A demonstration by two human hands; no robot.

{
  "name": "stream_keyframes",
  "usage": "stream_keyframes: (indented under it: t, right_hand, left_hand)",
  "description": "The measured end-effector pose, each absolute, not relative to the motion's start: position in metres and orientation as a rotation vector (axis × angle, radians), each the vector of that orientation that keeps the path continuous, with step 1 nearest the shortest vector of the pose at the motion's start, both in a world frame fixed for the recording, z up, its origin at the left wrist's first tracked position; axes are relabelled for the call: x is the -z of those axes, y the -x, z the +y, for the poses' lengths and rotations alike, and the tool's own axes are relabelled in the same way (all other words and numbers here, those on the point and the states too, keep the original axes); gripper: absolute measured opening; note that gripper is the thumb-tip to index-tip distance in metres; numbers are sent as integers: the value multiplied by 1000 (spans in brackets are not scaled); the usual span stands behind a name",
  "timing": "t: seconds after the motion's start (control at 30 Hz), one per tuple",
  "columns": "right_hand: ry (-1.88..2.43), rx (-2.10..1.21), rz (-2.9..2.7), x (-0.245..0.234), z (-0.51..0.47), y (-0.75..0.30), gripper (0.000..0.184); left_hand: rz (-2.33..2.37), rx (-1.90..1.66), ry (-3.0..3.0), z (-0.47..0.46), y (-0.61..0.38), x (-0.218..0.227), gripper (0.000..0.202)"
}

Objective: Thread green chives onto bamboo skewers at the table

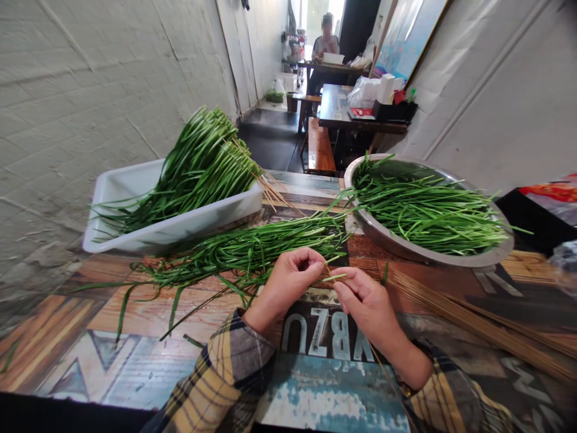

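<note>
My left hand (288, 282) is curled in a pinch on the cut ends of a bunch of green chives (243, 249) that lies across the table to the left. My right hand (365, 300) is closed on a thin bamboo skewer (334, 277) whose tip meets the chive stems between both hands. A white plastic tray (135, 186) at the back left holds skewered chives (202, 162) with stick ends poking out. A steel basin (396, 243) at the right is filled with loose chives (428, 210).
A pile of bare bamboo skewers (478, 322) lies on the painted wooden table to my right. Stray chive leaves (135, 300) trail at the left. Beyond stand benches and a dark table (351, 108) with boxes; a person (327, 42) sits far back. A wall runs along the left.
</note>
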State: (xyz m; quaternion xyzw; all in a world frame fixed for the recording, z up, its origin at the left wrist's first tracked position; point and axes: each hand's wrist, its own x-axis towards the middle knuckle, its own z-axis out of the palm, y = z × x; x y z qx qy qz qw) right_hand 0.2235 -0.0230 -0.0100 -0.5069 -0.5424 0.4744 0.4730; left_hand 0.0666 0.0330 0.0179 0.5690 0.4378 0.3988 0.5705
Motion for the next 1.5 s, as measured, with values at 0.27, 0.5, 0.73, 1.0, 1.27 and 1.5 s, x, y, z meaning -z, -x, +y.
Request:
stream_keyframes:
  t: [0.27, 0.5, 0.73, 1.0, 1.27, 1.5]
  right_hand:
    - [1265, -1023, -1411, 6, -23, -224, 24]
    - [1247, -988, -1411, 9, -25, -225, 27]
    - [1262, -980, -1398, 8, -23, -224, 26]
    - [1279, -1001, -1404, 7, -23, -224, 26]
    - [1289, -1021, -1373, 7, -22, -224, 24]
    - [1295, -1078, -1345, 10, -21, -224, 26]
  left_hand:
    - [1018, -909, -1340, 31, -69, -21, 14]
    - [1006, -919, -1345, 32, -69, -19, 13]
    - [1022, -934, -1378, 32, -69, -19, 12]
    - [1040, -964, -1460, 32, -70, -17, 12]
    - [1065, -1036, -1729, 31, -70, -18, 13]
    - [1048, -1076, -1811, 31, -70, -16, 15]
